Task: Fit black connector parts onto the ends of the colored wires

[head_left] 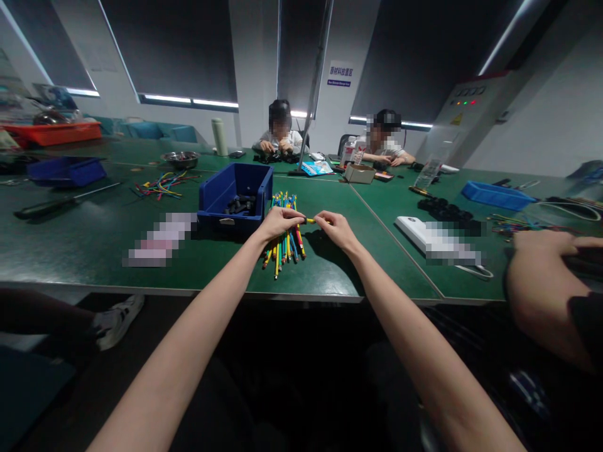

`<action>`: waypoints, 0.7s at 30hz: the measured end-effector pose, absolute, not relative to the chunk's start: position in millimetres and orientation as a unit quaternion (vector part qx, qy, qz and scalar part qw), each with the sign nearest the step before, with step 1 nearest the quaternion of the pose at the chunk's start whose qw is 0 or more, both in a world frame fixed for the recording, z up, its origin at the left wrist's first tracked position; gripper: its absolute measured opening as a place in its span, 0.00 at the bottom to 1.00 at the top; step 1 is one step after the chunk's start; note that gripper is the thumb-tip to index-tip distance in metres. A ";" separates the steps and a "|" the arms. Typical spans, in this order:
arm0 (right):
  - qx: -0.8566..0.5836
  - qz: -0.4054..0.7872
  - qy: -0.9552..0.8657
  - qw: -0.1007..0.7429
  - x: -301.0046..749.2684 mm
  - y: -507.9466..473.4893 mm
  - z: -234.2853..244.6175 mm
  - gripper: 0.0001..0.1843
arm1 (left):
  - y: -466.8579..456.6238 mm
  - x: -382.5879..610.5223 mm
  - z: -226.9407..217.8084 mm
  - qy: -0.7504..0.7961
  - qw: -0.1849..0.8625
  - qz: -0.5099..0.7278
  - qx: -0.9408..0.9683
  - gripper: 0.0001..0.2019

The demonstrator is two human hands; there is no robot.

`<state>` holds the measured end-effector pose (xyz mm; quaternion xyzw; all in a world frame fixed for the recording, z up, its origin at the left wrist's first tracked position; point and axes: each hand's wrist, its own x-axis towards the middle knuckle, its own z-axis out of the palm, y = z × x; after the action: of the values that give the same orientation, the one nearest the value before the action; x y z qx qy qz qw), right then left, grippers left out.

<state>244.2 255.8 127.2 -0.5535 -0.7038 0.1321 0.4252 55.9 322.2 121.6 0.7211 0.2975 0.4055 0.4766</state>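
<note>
In front of me, my left hand (277,223) pinches a small black piece (304,220) between thumb and fingers. My right hand (337,228) is closed on a short yellow wire (311,220), whose end meets the black piece; whether it sits inside cannot be made out. Below and behind my left hand lies a pile of short cut wires (284,250) in yellow, green, blue and red. Left of the pile stands a blue bin (230,221) holding several small black parts (241,204).
A blurred pale object (162,238) lies left, near a screwdriver (70,202), loose coloured wires (162,185) and a metal bowl (180,159). On the right are a white device (419,235), black coils (447,213) and a neighbour's arm (541,282). Two people sit opposite.
</note>
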 end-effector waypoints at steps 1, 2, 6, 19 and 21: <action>-0.554 0.139 -0.702 0.425 244.0 256.1 127.1 0.16 | 321.9 56.0 122.0 0.295 0.480 0.405 0.720 0.14; -0.553 0.146 -0.700 0.428 243.8 256.5 126.9 0.16 | 321.4 56.1 122.5 0.293 0.482 0.405 0.720 0.15; -0.534 0.191 -0.693 0.445 243.1 257.8 124.4 0.15 | 318.9 56.8 124.2 0.290 0.480 0.405 0.722 0.15; -0.493 0.290 -0.678 0.462 232.6 256.3 120.6 0.20 | 316.0 56.0 127.3 0.313 0.454 0.429 0.715 0.13; -0.494 0.297 -0.673 0.464 230.7 256.1 122.4 0.21 | 317.1 55.9 126.6 0.310 0.462 0.433 0.709 0.15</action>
<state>230.7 256.1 122.4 -0.4938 -0.6732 0.2965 0.4638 55.9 317.1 126.6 0.7088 0.3105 0.4330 0.4623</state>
